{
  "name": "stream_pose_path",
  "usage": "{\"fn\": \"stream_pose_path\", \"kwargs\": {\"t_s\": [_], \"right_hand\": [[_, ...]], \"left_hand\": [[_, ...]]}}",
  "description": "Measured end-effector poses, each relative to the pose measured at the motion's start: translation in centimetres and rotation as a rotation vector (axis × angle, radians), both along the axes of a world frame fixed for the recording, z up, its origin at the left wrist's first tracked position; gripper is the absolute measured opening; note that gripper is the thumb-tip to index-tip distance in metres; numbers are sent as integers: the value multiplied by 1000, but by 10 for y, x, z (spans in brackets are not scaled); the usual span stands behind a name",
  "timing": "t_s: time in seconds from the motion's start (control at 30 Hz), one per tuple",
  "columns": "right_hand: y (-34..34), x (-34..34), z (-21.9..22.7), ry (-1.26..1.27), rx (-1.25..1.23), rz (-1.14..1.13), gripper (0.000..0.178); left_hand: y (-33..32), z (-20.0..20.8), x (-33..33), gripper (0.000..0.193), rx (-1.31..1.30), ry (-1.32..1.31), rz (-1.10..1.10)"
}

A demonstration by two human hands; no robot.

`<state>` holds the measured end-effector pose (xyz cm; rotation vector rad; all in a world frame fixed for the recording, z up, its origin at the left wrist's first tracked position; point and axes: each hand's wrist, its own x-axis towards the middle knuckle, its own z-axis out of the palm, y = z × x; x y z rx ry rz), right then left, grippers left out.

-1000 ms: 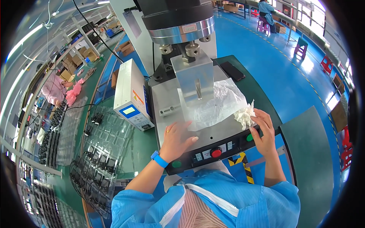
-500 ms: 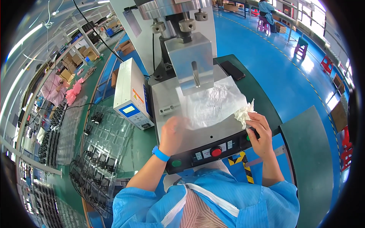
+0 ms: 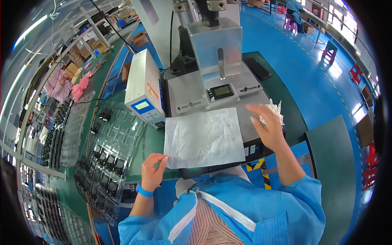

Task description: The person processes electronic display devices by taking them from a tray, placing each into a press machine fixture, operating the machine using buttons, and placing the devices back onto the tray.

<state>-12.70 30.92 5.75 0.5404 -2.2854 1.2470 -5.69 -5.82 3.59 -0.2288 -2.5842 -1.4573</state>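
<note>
The person's left hand (image 3: 152,172) pinches the lower left corner of a thin, crinkled, translucent white plastic sheet (image 3: 203,136) between thumb and fingers, a blue band on that wrist. The sheet lies spread flat across the front of a grey metal press machine (image 3: 212,87), covering the front edge of its deck and hanging over the black control panel (image 3: 253,149) beneath. The right hand (image 3: 267,128) is raised just past the sheet's right edge, fingers loosely curled around a crumpled wad of white cloth (image 3: 274,111); the thumb side points toward the sheet, but I cannot tell whether it touches it.

Behind the sheet, a small dark rectangular part with a pale window (image 3: 220,92) sits in the fixture on the machine's deck, directly below the squared metal press head (image 3: 216,49). To the left of the machine stands a white box-shaped controller with a blue front and a small lit screen (image 3: 143,92). Left of that, on the green surface (image 3: 153,141), lie clear plastic trays (image 3: 118,134) holding small black parts with cords. A black flat phone-like slab (image 3: 257,68) lies on the surface behind the machine to the right. Farther back on the blue floor (image 3: 310,69), another person in blue sits at a bench.
</note>
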Motion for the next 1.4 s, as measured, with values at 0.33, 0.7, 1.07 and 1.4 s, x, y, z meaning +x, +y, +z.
{"fn": "stream_pose_path", "kwargs": {"t_s": [0.33, 0.7, 1.07, 1.4], "right_hand": [[-57, -121, -12, 3, 492, -128, 29], [-62, -187, -47, -81, 390, -297, 54], [-42, -205, -50, -239, 258, -284, 62], [-22, -136, -10, -309, 90, 33, 26]], "left_hand": [[53, -2, -5, 58, -628, 378, -240], [90, -20, -14, 78, -772, 363, -262], [72, -17, 7, 72, -577, 474, -211], [60, -6, 17, 67, -430, 526, -220]]}}
